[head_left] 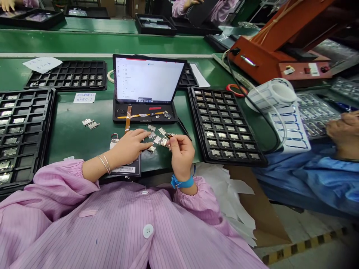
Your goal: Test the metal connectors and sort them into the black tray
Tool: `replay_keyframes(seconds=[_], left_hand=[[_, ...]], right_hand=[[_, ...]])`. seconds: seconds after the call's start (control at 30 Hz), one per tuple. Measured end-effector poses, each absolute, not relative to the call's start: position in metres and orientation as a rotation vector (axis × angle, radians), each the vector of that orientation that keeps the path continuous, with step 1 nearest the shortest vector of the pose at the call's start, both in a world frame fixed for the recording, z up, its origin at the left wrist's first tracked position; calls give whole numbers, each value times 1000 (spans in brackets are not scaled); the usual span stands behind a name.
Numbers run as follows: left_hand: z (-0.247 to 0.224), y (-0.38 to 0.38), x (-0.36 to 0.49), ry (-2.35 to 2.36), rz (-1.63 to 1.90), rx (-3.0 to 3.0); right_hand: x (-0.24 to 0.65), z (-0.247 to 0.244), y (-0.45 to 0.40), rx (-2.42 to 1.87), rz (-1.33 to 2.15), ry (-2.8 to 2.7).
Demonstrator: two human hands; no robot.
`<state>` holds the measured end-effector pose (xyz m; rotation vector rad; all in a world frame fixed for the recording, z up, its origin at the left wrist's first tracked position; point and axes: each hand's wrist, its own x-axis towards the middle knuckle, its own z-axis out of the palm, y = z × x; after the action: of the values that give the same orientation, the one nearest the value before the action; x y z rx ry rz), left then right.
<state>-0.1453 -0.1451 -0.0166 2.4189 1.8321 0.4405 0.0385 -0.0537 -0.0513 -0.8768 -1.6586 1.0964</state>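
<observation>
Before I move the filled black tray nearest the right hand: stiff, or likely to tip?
The tray looks stiff, given its straight rim and divider grid. Wide and flat on the table, it probably won't tip if pushed. The metal parts seem loose in open pockets, so tilting would likely spill them.

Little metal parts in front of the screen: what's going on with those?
A person sits at a green bench with loose parts between their hands. The right hand pinches a small piece, largely hidden by its fingers; the left hand is spread at the pile's edge. The lit screen stands just beyond. More parts sit in trays on both sides, the right tray looking well filled.
</observation>
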Motion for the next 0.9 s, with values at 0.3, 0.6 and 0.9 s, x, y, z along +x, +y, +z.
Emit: replay_keyframes(seconds=[0.3, 0.6, 0.9], left_hand=[[34, -173, -226, 2528, 723, 1662], [16, -190, -282, 2502, 348, 1406], [30, -180, -242, 2142, 841, 1330]], right_hand=[[40, -49, -78, -552, 906, -2337], [35, -54, -68, -621, 863, -2177], [37, -39, -85, -534, 841, -2195]])
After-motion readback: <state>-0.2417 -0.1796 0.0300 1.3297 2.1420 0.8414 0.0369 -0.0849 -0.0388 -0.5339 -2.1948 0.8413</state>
